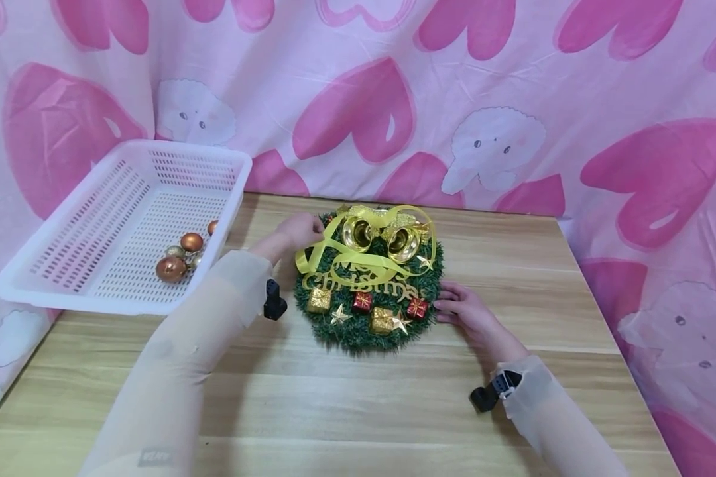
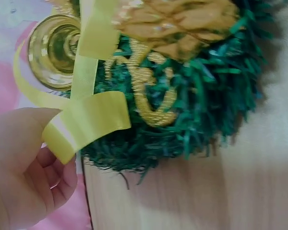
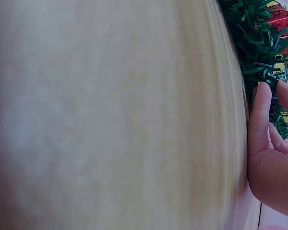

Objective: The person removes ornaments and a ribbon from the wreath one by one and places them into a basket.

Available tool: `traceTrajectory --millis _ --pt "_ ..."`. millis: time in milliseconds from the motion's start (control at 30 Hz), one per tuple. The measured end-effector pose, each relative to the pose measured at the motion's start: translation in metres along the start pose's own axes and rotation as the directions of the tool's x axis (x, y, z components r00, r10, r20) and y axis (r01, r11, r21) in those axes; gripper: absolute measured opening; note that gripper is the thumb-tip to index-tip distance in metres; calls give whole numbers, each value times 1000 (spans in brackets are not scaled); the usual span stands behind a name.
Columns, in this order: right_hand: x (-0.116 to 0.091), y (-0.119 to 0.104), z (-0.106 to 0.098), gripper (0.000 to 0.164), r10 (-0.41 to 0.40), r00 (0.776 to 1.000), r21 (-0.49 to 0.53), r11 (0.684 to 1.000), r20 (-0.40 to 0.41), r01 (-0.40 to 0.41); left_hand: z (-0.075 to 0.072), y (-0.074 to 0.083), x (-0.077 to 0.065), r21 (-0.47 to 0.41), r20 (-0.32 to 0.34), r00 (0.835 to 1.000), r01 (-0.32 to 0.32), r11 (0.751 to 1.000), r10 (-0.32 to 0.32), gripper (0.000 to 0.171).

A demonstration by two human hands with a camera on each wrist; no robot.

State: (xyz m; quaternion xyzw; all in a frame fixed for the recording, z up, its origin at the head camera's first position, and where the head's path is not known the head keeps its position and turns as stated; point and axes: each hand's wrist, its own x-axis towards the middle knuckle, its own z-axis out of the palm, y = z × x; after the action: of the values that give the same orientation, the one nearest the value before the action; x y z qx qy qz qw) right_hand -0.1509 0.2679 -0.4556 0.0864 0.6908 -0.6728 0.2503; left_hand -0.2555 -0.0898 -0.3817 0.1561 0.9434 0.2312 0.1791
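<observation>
A round green Christmas wreath (image 1: 364,341) lies on the wooden table, trimmed with gold lettering (image 1: 364,285), small gift boxes (image 1: 319,300), stars and two gold bells (image 1: 358,233). Loose yellow ribbon (image 1: 358,260) loops across its upper half. My left hand (image 1: 300,230) grips the wreath's upper left edge; in the left wrist view its fingers (image 2: 62,189) are curled, and the ribbon partly hides the fingertips. On the right edge, my right hand (image 1: 468,310) holds the wreath, thumb above and fingers low beside the tabletop, as the right wrist view shows.
A white perforated plastic basket (image 1: 125,306) stands at the left, with several copper and gold ball ornaments (image 1: 172,269) inside. A pink heart-patterned cloth (image 1: 489,86) hangs behind the wooden table (image 1: 358,417) and along its sides.
</observation>
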Motion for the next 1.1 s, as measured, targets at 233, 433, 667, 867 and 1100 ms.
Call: traceTrajectory --millis 233,433,667,867,1100 --pt "0 1 0 68 -4 1000 15 1000 -12 4 -11 5 2 -115 -68 997 -48 992 41 30" --pt "3 4 0 68 -14 1000 10 1000 -16 14 -21 20 3 -163 -177 981 -107 981 78 17" --pt "3 3 -1 70 -2 1000 0 1000 -16 2 -26 36 4 -254 -214 973 -145 956 90 16" --pt "3 3 -1 66 -9 1000 6 1000 -4 9 -24 49 6 -359 -172 979 -163 919 106 17" --pt "4 2 -1 68 -5 1000 -11 1000 -6 5 -5 55 2 -280 -2 982 -184 942 191 17"
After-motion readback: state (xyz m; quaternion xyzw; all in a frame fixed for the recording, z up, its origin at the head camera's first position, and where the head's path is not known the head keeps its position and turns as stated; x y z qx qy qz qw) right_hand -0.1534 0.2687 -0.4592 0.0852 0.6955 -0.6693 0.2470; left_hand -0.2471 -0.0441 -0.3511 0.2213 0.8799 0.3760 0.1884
